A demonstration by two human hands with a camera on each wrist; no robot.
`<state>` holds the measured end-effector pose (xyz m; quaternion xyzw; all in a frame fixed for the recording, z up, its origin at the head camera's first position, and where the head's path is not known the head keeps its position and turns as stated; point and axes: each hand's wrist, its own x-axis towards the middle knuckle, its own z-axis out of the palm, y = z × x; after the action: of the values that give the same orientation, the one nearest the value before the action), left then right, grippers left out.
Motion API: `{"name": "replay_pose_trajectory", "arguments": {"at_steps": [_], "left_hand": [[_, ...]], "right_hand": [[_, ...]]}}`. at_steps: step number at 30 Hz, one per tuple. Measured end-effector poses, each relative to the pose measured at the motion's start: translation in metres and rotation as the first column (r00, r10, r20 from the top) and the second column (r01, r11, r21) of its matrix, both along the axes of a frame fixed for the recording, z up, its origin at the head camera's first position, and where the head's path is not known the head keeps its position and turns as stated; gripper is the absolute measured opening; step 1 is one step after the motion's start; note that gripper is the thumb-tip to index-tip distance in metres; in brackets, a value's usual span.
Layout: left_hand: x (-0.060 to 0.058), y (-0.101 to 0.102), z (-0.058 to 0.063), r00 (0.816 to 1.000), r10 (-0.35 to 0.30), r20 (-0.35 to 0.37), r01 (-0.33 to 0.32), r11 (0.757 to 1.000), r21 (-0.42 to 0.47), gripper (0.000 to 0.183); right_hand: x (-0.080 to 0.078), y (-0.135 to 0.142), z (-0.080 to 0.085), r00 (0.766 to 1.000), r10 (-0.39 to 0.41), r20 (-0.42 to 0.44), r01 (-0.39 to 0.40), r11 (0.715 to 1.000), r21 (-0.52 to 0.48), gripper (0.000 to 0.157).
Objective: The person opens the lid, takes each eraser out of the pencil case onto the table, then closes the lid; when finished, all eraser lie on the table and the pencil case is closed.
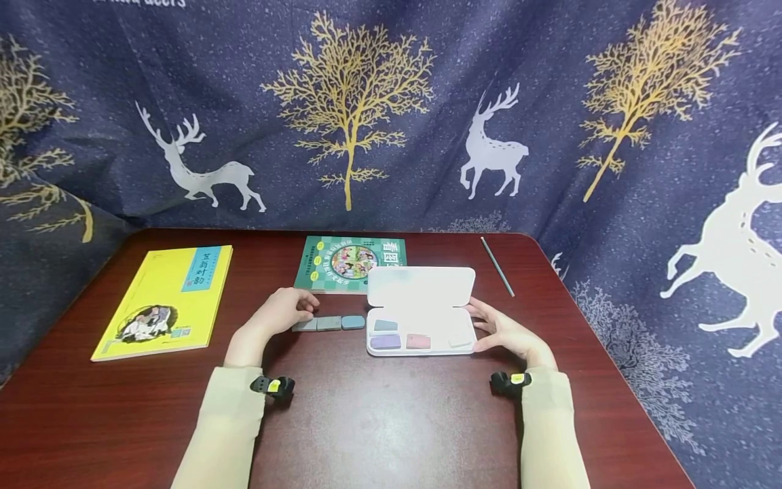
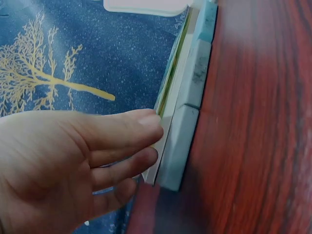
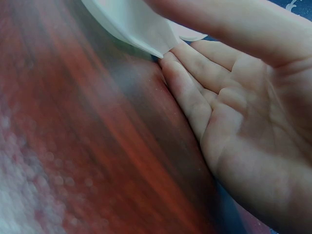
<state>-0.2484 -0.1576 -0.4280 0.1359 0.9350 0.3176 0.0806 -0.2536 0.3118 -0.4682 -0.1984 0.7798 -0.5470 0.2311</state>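
Note:
An open white pencil case (image 1: 421,326) lies on the table with its lid (image 1: 421,286) tilted back. Inside are a purple eraser (image 1: 385,341), a pink eraser (image 1: 418,341), a grey-blue eraser (image 1: 385,325) and a white eraser (image 1: 459,339). My right hand (image 1: 504,333) holds the case at its right end, thumb by the front corner and fingers toward the hinge. Left of the case, a blue eraser (image 1: 352,322) and two grey erasers (image 1: 329,324) stand end to end. My left hand (image 1: 281,312) hovers by the leftmost grey one, fingers loosely bent with nothing between them.
Behind the erasers lies a green book (image 1: 324,265), partly covered by the raised lid. A yellow book (image 1: 171,299) is at the left of the table (image 1: 379,421). One thin pencil (image 1: 497,267) lies at the back right. A dark patterned cloth (image 1: 403,136) hangs behind.

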Motion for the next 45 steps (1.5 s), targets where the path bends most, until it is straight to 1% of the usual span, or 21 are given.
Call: {"name": "replay_pose_trajectory", "arguments": {"at_steps": [6,9,17,24,28,31,35,42,45], "left_hand": [[-0.002,0.013,0.003,0.998,-0.006,-0.067,0.008,1.000,0.020,0.019],[0.000,0.018,0.004,0.996,-0.010,-0.089,0.014,0.999,0.035,0.019],[0.003,0.030,0.007,0.988,-0.042,-0.149,0.048,0.998,0.035,0.020],[0.006,0.048,0.011,0.979,-0.056,-0.194,0.069,0.996,0.060,0.021],[0.009,0.060,0.012,0.977,-0.059,-0.205,0.074,0.995,0.065,0.020],[0.011,0.069,0.010,0.979,-0.065,-0.191,0.079,0.995,0.064,0.020],[0.012,0.080,0.008,0.983,-0.071,-0.172,0.080,0.996,0.044,0.022],[0.015,0.097,0.006,0.976,-0.106,-0.188,0.107,0.994,-0.003,0.021],[0.016,0.103,0.004,0.977,-0.114,-0.179,0.113,0.994,-0.015,0.020]], "right_hand": [[-0.001,0.000,0.001,1.000,-0.010,0.019,0.010,1.000,0.004,0.103],[-0.001,0.000,0.002,0.999,-0.013,0.032,0.013,1.000,0.002,0.104],[-0.001,0.000,0.001,1.000,-0.014,0.020,0.014,1.000,0.011,0.104],[0.000,0.001,0.000,1.000,-0.019,0.014,0.018,1.000,0.014,0.104],[0.000,0.000,-0.001,1.000,-0.016,0.015,0.016,1.000,0.016,0.104],[0.000,0.000,0.000,1.000,-0.016,0.015,0.016,1.000,0.018,0.104],[0.000,0.000,0.000,1.000,-0.015,0.016,0.015,1.000,0.015,0.104],[0.000,0.001,0.000,1.000,-0.004,0.006,0.004,1.000,0.005,0.103],[0.000,0.002,0.000,1.000,-0.001,0.001,0.001,1.000,0.003,0.103]]}}
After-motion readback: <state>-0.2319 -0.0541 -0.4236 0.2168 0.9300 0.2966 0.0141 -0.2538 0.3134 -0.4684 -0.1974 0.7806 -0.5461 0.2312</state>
